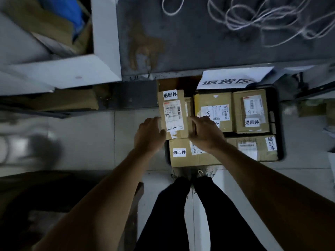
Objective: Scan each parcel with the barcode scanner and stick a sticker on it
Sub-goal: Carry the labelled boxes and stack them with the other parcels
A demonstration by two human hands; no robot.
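Head view: two hands [178,134] around one of five parcels [173,113].

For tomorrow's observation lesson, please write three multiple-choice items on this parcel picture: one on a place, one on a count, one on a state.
1. Where is the paper sign?
A. At the tray's far edge
B. On the person's shoes
C. Under the left hand

2. How many square white stickers with black characters show on the parcels?
A. One
B. Four
C. Nine

3. What are the hands doing?
A. Hanging idle
B. Holding a scanner
C. Holding one narrow parcel between them

Answers: 1 A, the sign hangs over the far edge of the black tray. 2 B, one on each of four boxes. 3 C, the left hand and right hand hold the narrow parcel by its sides.
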